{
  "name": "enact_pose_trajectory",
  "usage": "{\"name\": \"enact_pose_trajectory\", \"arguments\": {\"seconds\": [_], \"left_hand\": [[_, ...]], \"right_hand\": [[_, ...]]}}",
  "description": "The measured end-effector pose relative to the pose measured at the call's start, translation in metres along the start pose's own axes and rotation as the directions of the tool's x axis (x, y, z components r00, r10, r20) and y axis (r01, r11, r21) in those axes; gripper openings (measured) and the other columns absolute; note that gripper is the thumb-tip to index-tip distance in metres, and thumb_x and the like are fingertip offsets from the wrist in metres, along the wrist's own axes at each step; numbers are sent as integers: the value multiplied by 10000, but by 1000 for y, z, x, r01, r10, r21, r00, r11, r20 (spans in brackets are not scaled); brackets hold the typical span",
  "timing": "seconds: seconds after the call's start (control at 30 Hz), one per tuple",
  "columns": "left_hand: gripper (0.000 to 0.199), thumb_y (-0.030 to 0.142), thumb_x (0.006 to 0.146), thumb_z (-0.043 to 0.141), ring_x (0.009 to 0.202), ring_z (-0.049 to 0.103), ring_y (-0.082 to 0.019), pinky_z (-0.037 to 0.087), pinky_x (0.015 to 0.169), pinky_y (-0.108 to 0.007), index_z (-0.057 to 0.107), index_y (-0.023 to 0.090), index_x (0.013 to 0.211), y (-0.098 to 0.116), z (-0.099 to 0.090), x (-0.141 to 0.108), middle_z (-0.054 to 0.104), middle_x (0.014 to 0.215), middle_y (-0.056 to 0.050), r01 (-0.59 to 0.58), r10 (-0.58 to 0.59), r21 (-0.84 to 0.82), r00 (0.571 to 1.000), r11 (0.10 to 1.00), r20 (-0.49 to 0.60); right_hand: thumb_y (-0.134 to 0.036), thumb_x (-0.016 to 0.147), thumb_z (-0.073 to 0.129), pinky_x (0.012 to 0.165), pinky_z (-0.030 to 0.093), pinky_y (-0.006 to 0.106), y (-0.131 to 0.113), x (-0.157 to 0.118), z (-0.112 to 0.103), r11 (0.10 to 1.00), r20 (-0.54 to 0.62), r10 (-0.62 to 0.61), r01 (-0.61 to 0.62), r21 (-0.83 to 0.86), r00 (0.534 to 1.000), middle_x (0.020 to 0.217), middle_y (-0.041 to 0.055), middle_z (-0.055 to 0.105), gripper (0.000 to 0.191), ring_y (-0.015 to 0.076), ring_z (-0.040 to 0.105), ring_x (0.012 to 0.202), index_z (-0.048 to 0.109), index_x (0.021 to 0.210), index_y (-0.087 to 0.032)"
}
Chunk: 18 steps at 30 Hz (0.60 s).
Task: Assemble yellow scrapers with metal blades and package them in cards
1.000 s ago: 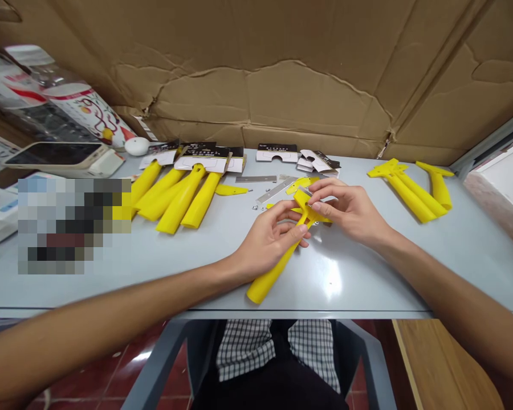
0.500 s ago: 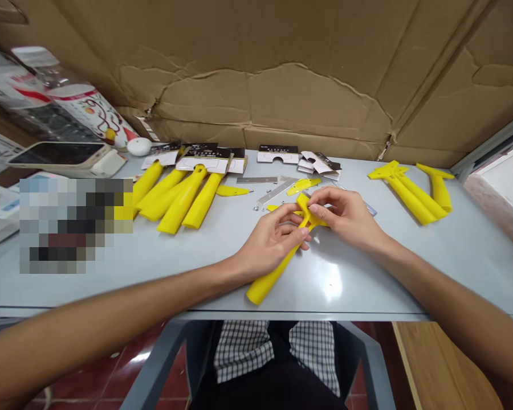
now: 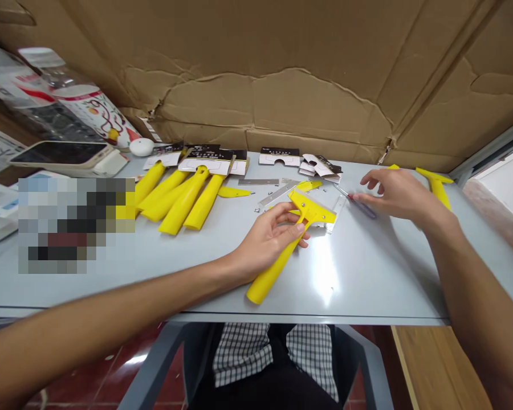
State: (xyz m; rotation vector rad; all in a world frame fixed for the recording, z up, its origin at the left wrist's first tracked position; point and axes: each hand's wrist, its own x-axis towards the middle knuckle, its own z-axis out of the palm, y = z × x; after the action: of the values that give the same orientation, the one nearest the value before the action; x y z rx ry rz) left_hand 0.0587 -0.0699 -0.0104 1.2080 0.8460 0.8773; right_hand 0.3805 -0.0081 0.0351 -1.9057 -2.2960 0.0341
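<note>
My left hand (image 3: pixel 277 236) is closed around the neck of a yellow scraper (image 3: pixel 273 273). Its wide head, with small screws and a metal blade along the edge, faces up and away. My right hand (image 3: pixel 399 196) is above the table with thumb and fingers apart, holding nothing. Just under its fingertips lies a screwdriver with a clear handle (image 3: pixel 363 206). Beyond the scraper head are metal blades (image 3: pixel 277 192), a loose yellow head plate (image 3: pixel 308 186) and several small screws. My right hand partly covers the yellow scraper bodies at the right.
Several yellow scrapers with header cards (image 3: pixel 192 199) lie at the left. More black-and-white cards (image 3: pixel 279 156) rest along the back. A phone (image 3: pixel 62 155) and plastic bottles (image 3: pixel 89 102) stand on the far left. A cardboard sheet (image 3: pixel 256 68) walls the table's back.
My right hand has let go of the scraper head and moved right, over by the screwdriver. The scraper head has turned face up in my left hand.
</note>
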Motion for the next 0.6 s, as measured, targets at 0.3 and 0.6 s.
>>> {"name": "enact_pose_trajectory", "arguments": {"seconds": [0.3,0.6], "left_hand": [[297,312,956,792,841,762,-199,628,814,-381,662,181,1189,-1,-2,1,667,1145,-85,-12,12,-23,1000,1000,-2],[288,271,967,758,839,759,-186,630,833,-372,627,172,1204,-1,-1,1,638,1114,-64,-4,2,-58,999,998,-35]], "right_hand": [[-318,943,630,722,465,370,-9,9,24,996,107,-64,57,71,992,944,50,797,310,245,678,793,767,1211,-244],[-295,974,620,742,543,369,-29,-3,12,851,-97,-217,237,470,971,945,51,738,160,230,688,824,693,1109,-247]]}}
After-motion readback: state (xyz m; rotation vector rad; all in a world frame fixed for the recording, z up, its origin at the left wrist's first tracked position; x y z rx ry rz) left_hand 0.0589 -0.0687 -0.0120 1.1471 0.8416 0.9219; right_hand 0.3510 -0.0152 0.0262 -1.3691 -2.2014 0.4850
